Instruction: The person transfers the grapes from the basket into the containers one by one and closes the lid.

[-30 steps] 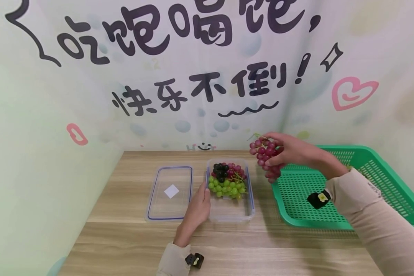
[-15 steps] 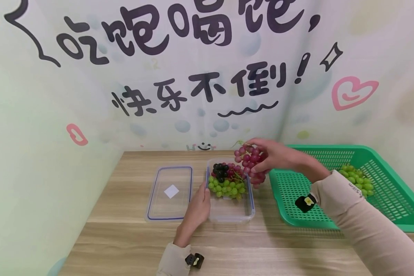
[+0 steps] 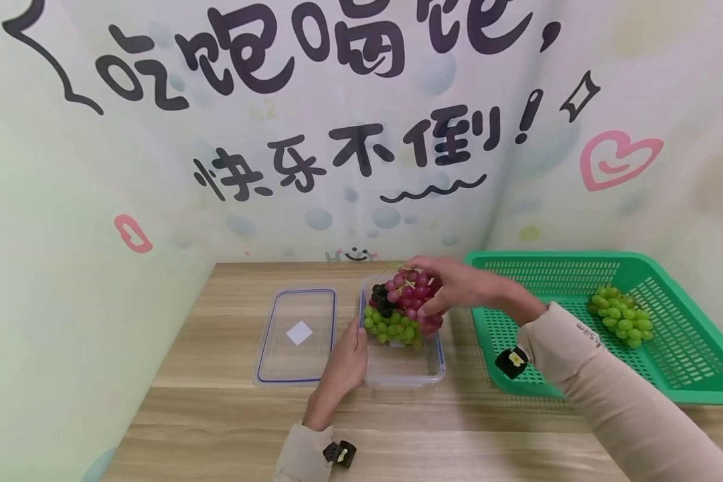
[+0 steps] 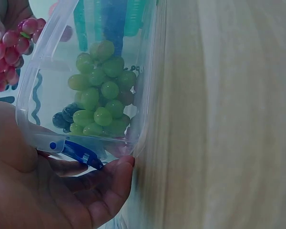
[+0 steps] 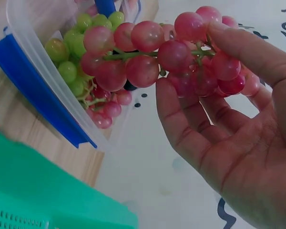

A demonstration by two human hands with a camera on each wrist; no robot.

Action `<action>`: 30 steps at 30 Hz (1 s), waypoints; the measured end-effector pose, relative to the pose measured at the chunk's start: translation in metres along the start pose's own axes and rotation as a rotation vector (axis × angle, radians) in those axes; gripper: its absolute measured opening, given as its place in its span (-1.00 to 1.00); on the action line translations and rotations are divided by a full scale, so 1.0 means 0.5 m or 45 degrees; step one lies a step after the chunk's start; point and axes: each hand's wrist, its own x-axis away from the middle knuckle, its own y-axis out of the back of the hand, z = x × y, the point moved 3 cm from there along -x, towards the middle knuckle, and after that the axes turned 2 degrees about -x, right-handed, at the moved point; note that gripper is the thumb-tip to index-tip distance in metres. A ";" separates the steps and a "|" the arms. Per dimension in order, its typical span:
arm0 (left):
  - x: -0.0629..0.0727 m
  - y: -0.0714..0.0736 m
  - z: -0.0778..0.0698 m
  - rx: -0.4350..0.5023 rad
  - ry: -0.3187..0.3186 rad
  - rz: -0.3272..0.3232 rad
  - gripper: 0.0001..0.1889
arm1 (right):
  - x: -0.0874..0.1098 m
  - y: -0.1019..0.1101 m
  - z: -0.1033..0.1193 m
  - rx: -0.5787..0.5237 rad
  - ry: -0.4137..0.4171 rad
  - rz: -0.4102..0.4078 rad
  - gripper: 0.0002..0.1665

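Pinkish-red grape bunch point(image 3: 411, 289) pinched in right hand point(image 3: 458, 284), over clear rectangular plastic box point(image 3: 404, 382). Left hand point(image 3: 346, 358) grips box's left side. Inside box: round green grapes point(image 3: 391, 329), dark black grapes point(image 3: 382, 299). Left of box: flat clear lid point(image 3: 298, 358), blue-edged, on wood-grain tabletop point(image 3: 205, 415). Right of box: perforated green plastic basket point(image 3: 645, 280), green grape bunch point(image 3: 620, 316) within.

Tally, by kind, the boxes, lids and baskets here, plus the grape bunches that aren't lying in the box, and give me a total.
Clear box: 1
Clear lid: 1
Green basket: 1
Red grape bunch, held in the right hand: 1
Green grape bunch, in the basket: 1
Total: 5
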 end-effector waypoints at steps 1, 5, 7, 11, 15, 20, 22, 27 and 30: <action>0.000 0.001 -0.001 0.000 -0.007 -0.003 -0.45 | -0.003 -0.004 0.001 -0.002 0.009 0.007 -0.23; 0.000 0.002 0.000 -0.001 -0.004 -0.010 -0.44 | -0.014 -0.024 -0.004 -0.045 0.004 0.057 -0.23; -0.001 0.002 0.000 -0.008 -0.007 -0.014 -0.44 | -0.017 -0.034 -0.007 -0.052 -0.009 0.083 -0.25; -0.001 0.001 0.002 -0.016 -0.014 -0.011 -0.45 | -0.022 -0.050 -0.013 0.016 -0.007 0.099 -0.24; 0.000 0.000 0.003 -0.016 -0.021 -0.011 -0.45 | -0.027 -0.063 -0.019 0.066 -0.015 0.103 -0.22; 0.000 0.000 0.000 -0.026 -0.030 -0.028 -0.46 | -0.032 -0.076 -0.028 0.098 -0.033 0.119 -0.21; -0.001 0.000 0.000 -0.027 -0.028 -0.032 -0.46 | -0.033 -0.081 -0.033 0.107 -0.047 0.128 -0.20; -0.001 0.001 -0.002 -0.031 -0.025 -0.041 -0.46 | -0.034 -0.096 -0.039 0.191 -0.092 0.145 -0.22; -0.001 0.001 -0.002 -0.028 -0.021 -0.039 -0.46 | -0.034 -0.106 -0.044 0.264 -0.116 0.155 -0.19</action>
